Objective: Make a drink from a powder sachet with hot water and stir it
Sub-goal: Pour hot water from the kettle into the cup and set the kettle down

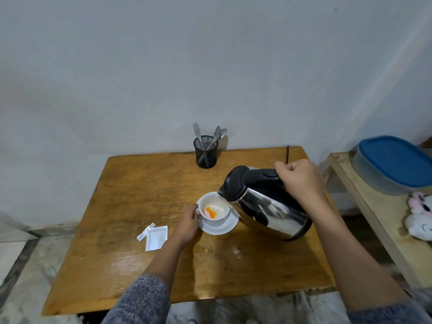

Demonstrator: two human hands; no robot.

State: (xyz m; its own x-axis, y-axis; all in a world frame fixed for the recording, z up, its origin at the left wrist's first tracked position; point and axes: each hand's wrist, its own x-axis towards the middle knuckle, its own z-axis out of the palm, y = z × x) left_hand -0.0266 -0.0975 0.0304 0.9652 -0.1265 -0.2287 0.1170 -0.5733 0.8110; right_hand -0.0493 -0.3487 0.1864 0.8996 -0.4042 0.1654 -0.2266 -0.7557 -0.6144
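A white cup point(216, 219) stands on a white saucer point(224, 228) in the middle of the wooden table point(140, 195). Orange powder with some liquid lies in the cup's bottom. My left hand point(188, 224) grips the cup's handle on its left side. My right hand point(301, 180) is closed around the black handle of a steel kettle point(268, 206), which is tilted left with its spout over the cup's rim. A torn white sachet point(156, 237) and its torn-off strip point(146, 231) lie flat on the table left of my left hand.
A black mesh holder point(205, 152) with a fork and spoons stands at the table's back edge. A black cord point(287, 154) hangs behind the table. To the right, a lower shelf point(364, 206) carries a blue-lidded box point(395, 164) and a plush toy point(420, 217).
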